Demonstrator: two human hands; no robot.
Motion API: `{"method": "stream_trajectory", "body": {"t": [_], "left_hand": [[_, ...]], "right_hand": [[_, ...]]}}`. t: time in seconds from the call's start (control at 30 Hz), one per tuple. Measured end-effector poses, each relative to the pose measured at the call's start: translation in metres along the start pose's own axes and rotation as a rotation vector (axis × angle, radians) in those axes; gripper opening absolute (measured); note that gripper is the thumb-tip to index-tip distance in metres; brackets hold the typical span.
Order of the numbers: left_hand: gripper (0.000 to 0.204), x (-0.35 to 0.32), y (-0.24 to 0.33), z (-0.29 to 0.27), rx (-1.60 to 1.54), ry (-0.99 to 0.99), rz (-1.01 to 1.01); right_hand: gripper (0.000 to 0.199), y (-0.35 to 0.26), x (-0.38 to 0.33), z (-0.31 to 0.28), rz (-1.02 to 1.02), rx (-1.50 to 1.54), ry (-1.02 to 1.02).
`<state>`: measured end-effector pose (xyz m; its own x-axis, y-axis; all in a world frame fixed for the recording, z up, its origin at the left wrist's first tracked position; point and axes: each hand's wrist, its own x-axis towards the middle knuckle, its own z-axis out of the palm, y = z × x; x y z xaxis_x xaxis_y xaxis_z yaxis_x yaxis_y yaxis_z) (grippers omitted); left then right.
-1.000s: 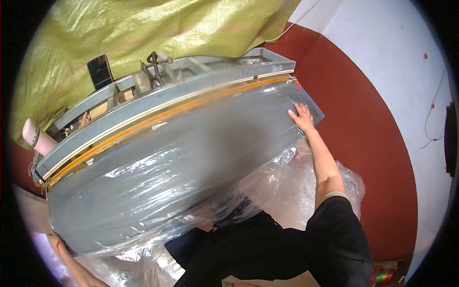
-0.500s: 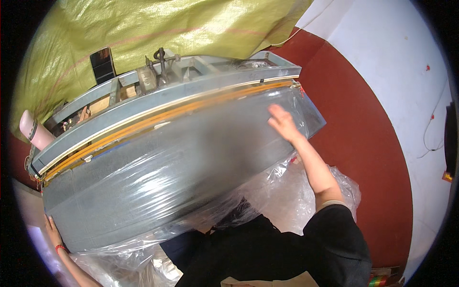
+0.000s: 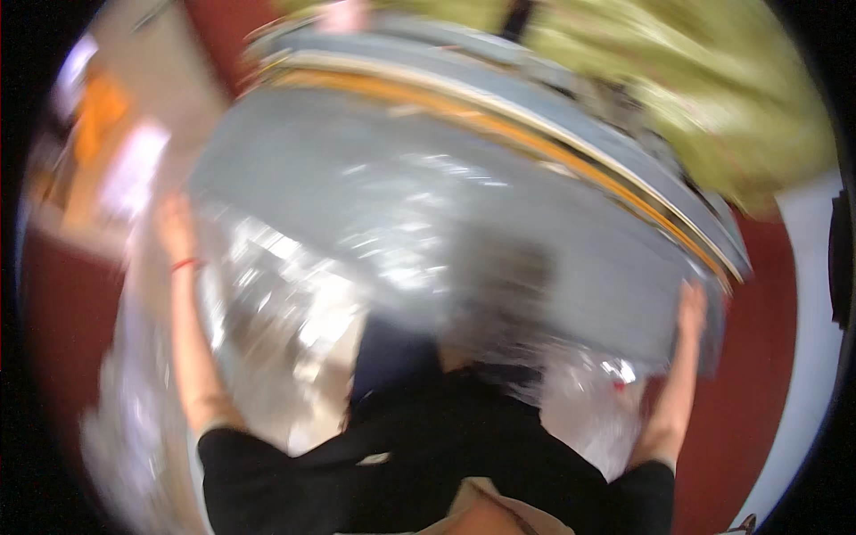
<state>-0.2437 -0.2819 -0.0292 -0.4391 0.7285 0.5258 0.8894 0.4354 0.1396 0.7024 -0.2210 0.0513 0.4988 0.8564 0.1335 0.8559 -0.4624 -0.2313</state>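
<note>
A long grey worktop [image 3: 285,152] lies in front of me, blurred by motion. Clear plastic film [image 3: 294,267] covers at least part of it and hangs in crumpled folds over the near edge. My left hand [image 3: 176,227] is at the left end of the worktop, beside the film, its smeared fingers stretched out. Toward the right end, my right hand [image 3: 691,310] rests on the film-covered top with fingers extended. Neither hand visibly grips anything; whether the left one touches the edge I cannot tell.
Orange and white strips [image 3: 499,114] run along the worktop's far side, before a grey metal frame [image 3: 535,80]. A yellow-green woven sheet [image 3: 704,80] hangs behind it. A pink cylinder [image 3: 343,15] stands at the frame's far left. Red-brown floor [image 3: 758,357] lies at the right.
My view has swung left, bringing more of the left side into sight. My right hand has come down from above the worktop to its right end. My left hand stays by the left end.
</note>
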Motion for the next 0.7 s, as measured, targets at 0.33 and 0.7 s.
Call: {"method": "stream_trajectory", "body": {"t": [0.33, 0.7], "left_hand": [[0.049, -0.351, -0.078, -0.127, 0.16, 0.037, -0.67], [0.019, -0.461, -0.164, -0.201, 0.504, 0.173, -1.29]], "right_hand": [[0.052, 0.03, 0.081, 0.024, -0.463, 0.16, 0.455], [0.049, -0.052, 0.056, 0.014, -0.727, 0.087, 0.449]]}}
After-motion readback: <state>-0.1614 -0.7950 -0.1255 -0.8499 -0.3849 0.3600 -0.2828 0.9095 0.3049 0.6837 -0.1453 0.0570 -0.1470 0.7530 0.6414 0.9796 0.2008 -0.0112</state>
